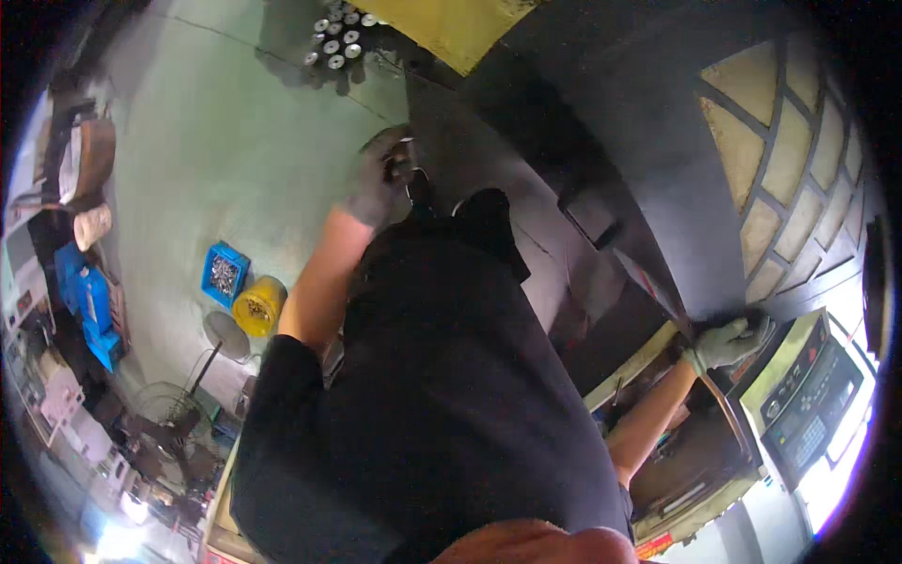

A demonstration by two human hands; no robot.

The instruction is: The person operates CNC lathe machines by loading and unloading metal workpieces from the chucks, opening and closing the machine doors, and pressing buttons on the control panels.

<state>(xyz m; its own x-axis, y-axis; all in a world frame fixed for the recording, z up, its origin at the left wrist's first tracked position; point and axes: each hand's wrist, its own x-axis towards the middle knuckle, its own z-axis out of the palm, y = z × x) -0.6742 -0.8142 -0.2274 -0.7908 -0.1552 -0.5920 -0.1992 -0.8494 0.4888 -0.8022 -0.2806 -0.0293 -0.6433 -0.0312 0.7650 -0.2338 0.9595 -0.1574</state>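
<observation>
Sheet metal, dark and large (601, 160), spans the upper right of the view. Long axis runs from the lower right, by the machine, up and left toward the green floor (235, 141). Its near edge is a thin line slanting from the right hand up toward the left hand.

Right hand (731, 340), grey glove, at the sheet's lower right end. Fingers curled over the edge, grip closed on the sheet. Forearm bare, rising from the lower edge, elbow bent.

Left hand (381, 174), dark glove, stretched out ahead on the sheet's far left edge. Fingers folded around the edge, though how tight the grip is cannot be told at this size. Arm nearly straight, short black sleeve at the shoulder.

Control panel (810, 395) with keypad sits just right of the right hand, on a yellowish machine frame.

Farther off, left: yellow bucket (258, 305) beside a blue crate (225, 274) of small metal parts, both on the floor.

Farthest, top: cluster of short silver cylinders (336, 42) on the floor, next to a yellow panel (451, 28).
</observation>
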